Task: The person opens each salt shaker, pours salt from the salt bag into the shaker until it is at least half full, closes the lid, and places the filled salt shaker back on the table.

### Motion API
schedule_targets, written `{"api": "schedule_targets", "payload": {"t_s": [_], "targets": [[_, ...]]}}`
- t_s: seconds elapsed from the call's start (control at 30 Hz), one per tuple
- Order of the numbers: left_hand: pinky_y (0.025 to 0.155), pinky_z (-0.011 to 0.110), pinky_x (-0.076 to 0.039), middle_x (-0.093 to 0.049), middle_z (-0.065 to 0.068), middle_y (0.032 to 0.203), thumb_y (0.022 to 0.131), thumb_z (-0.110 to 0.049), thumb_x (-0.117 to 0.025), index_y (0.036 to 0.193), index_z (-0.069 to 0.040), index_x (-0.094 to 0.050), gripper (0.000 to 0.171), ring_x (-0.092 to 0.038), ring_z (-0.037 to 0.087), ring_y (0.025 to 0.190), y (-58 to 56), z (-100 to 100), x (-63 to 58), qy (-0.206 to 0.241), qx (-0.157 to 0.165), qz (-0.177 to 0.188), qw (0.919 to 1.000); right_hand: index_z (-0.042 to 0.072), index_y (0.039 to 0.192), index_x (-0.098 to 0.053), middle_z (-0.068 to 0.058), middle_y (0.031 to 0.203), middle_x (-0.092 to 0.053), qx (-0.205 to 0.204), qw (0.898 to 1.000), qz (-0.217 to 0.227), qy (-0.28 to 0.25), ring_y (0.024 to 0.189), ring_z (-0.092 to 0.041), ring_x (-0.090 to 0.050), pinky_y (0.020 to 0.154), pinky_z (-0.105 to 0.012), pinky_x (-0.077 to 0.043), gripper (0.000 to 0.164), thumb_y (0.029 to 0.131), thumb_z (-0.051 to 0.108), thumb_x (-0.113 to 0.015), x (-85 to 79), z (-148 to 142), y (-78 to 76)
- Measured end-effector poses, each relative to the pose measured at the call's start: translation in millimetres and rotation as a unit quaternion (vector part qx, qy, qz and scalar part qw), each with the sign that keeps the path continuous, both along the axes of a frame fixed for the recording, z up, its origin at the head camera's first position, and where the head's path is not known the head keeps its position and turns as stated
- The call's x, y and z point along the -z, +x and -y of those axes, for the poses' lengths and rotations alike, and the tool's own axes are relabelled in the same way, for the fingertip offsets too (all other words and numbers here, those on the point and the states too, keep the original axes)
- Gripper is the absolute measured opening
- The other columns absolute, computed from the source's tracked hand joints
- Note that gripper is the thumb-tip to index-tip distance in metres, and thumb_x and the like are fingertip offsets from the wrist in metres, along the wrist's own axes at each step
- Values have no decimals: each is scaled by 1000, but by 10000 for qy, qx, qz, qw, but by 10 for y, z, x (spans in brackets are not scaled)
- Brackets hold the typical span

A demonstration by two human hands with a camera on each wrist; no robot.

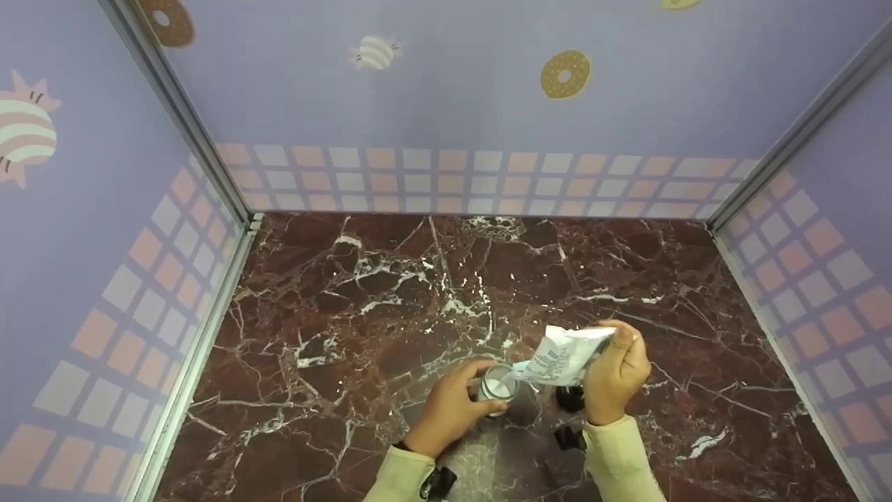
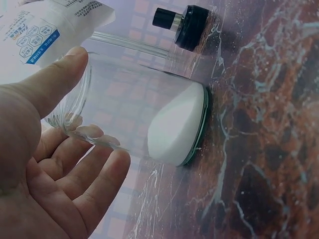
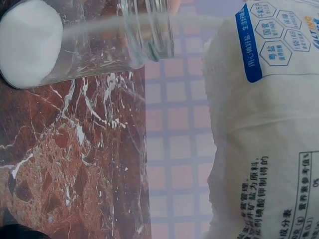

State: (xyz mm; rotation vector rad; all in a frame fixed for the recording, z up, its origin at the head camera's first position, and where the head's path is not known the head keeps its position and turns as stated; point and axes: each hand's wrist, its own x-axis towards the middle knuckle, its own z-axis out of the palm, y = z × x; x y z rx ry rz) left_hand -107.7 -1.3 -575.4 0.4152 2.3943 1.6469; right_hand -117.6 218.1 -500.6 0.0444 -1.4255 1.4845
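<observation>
My left hand (image 1: 453, 404) grips a clear glass jar (image 2: 134, 107) near its mouth, thumb on one side and fingers on the other. The jar stands on the marble-patterned table, with a sloping heap of white salt (image 2: 174, 127) at its bottom. In my right hand (image 1: 617, 369) is a white printed salt bag (image 1: 563, 357), tipped toward the jar's mouth. A pale stream of salt (image 3: 99, 26) runs from the bag into the jar in the right wrist view. My right hand itself is out of sight in both wrist views.
A black lid with a knob (image 2: 192, 27) sits on the table (image 1: 334, 390) beside the jar, partly behind the bag in the head view. White specks lie scattered over the table's middle. Purple patterned panels (image 1: 460, 104) enclose the back and both sides.
</observation>
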Motion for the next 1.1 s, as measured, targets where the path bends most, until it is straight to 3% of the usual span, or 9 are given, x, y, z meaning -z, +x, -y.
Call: {"api": "schedule_targets", "payload": {"t_s": [0.27, 0.4, 0.73, 0.87, 1.1], "targets": [[90, 37, -61, -68, 4, 131, 74, -23, -93, 139, -20, -63, 72, -72, 28, 108, 10, -3, 5, -26, 58, 64, 10000, -20, 88, -60, -3, 70, -72, 122, 9998, 86, 114, 50, -7, -59, 43, -16, -42, 47, 111, 19, -47, 17, 1, -1], [91, 38, -61, -68, 4, 131, 74, -25, -93, 139, -20, -63, 72, -72, 27, 107, 16, 1, 3, -78, 62, 18, 9999, -20, 88, -60, -3, 71, -71, 146, 9998, 98, 134, 52, -7, -60, 45, -16, -43, 47, 111, 19, -48, 28, 2, 2], [88, 31, -61, -67, 6, 129, 73, -20, -93, 138, -16, -63, 72, -72, 26, 105, -9, -9, 9, 94, 60, 31, 9999, -25, 89, -56, -5, 70, -71, -90, 9999, 17, -73, 54, -9, -63, 46, -17, -46, 50, 110, 19, -48, 49, 1, -11], [85, 25, -60, -67, 5, 131, 73, -17, -93, 138, -18, -63, 72, -72, 26, 106, -9, -10, -4, 149, 47, 140, 9998, -25, 88, -56, -4, 69, -70, -32, 10000, 29, -61, 52, -7, -61, 44, -16, -44, 48, 110, 17, -48, 45, -5, -17], [84, 25, -60, -67, 3, 132, 74, -18, -93, 137, -23, -63, 70, -72, 26, 106, -2, 5, -8, 153, 68, 166, 9997, -21, 88, -59, -3, 70, -71, 19, 9999, 95, 31, 50, -6, -59, 44, -16, -42, 47, 111, 18, -47, 44, -2, -15]]}}
